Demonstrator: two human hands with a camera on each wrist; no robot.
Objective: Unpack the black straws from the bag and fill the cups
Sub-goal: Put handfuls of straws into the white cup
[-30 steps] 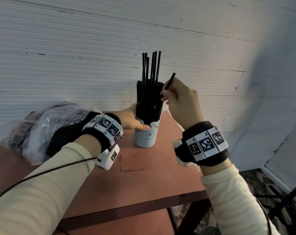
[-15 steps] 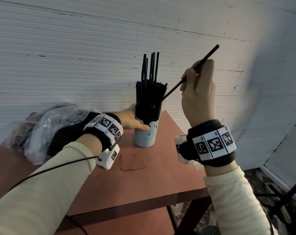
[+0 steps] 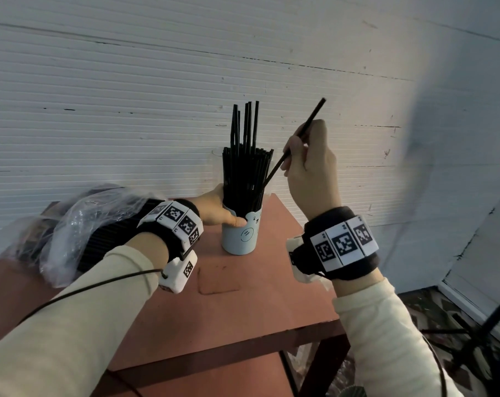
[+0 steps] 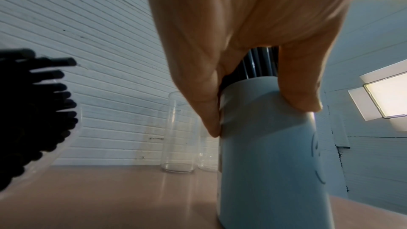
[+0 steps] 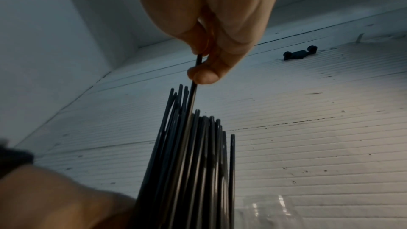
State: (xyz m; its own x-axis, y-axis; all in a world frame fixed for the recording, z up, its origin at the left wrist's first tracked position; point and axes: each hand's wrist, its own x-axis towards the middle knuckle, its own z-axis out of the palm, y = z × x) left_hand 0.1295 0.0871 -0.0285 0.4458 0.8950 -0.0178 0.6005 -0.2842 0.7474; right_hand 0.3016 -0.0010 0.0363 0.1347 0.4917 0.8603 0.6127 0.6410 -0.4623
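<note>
A light blue cup [image 3: 241, 239] stands on the reddish table [image 3: 257, 299], packed with upright black straws [image 3: 243, 170]. My left hand [image 3: 224, 212] grips the cup's side, thumb in front; the left wrist view shows this hand [image 4: 257, 116] round the cup [image 4: 270, 163]. My right hand [image 3: 303, 156], to the right of the bunch and above the cup, pinches a single black straw [image 3: 308, 126]. That straw tilts, with its lower end among the others. In the right wrist view the fingertips [image 5: 203, 74] pinch the straw [image 5: 192, 100]. A clear plastic bag [image 3: 79, 224] holding more black straws lies at the left.
Two clear glass cups [image 4: 178, 137] stand behind the blue cup by the white ribbed wall [image 3: 128, 110]. The table's right edge [image 3: 308, 224] runs close to the cup. A dark stand [image 3: 489, 325] is on the floor at lower right.
My right hand rose with the single straw, then came down and left, so the straw's lower end now sits deeper among those in the cup. The left hand and cup stayed put.
</note>
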